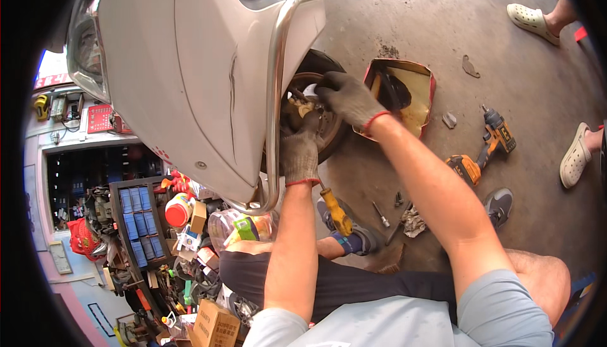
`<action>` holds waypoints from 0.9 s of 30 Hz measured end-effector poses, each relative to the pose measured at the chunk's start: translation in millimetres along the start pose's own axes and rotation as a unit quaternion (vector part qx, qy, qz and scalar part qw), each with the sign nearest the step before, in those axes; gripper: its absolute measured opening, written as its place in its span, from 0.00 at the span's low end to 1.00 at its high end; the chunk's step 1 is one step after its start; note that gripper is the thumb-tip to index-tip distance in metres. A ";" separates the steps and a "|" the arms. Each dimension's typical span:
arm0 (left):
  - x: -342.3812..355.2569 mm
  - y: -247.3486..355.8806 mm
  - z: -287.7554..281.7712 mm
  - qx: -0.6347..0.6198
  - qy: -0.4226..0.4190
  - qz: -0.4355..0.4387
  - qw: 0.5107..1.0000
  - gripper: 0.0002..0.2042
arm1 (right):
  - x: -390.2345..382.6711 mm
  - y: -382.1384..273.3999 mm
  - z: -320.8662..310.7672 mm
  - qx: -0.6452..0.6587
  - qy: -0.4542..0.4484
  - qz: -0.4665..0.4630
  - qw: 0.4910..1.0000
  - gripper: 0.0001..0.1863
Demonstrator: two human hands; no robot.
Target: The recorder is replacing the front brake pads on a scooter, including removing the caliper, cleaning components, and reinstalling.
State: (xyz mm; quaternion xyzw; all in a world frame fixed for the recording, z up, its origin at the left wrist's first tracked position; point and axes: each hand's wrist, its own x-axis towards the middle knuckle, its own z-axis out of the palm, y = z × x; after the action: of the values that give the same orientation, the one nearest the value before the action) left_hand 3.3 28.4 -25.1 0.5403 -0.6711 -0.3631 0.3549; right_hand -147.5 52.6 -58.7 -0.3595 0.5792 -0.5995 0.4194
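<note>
Both my hands wear grey work gloves with red cuffs and are at the hub of a scooter wheel, beneath a scratched white body panel. My left hand reaches behind the chrome guard bar, its fingers closed by a yellowish metal part at the hub. From the right, my right hand bends its fingers over the upper side of the hub, next to a pale, shiny piece. What either hand grips is hidden. A yellow-handled screwdriver is below my left wrist, near my shoe.
An open box holding a dark part lies right of the wheel. A cordless impact driver, a socket tool and a crumpled rag lie on the floor. Another person's clogs show at right. Cluttered parts and blue bins fill the left.
</note>
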 end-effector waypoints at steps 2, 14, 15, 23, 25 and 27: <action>5.4 -7.8 0.0 0.070 0.028 0.036 0.997 0.32 | 11.0 -10.4 19.4 0.062 0.006 -0.052 0.997 0.14; 6.7 -3.4 -6.1 0.289 -0.003 0.168 0.943 0.21 | 42.1 -1.8 23.8 -0.252 -0.030 -0.387 0.887 0.08; 6.7 -2.8 -4.1 0.298 -0.009 0.238 0.924 0.19 | 40.8 -2.6 23.0 -0.275 -0.028 -0.357 0.892 0.08; 19.6 -38.5 -12.4 -0.091 -0.066 0.074 0.991 0.19 | 37.2 -22.5 26.6 -0.305 -0.024 -0.304 0.902 0.10; 14.0 -18.8 -3.0 -0.019 -0.074 0.094 0.993 0.22 | 38.9 -17.4 23.2 -0.264 -0.053 -0.263 0.927 0.10; 2.1 15.9 15.3 0.374 0.030 0.037 0.926 0.29 | 39.3 8.4 21.8 -0.172 0.005 -0.238 0.956 0.10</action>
State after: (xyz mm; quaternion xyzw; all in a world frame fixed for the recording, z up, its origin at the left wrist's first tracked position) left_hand -17.7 30.4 -18.5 0.6191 -0.7668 -0.0553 0.1602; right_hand -142.2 8.1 -67.7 -0.5508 0.5734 -0.5748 0.1936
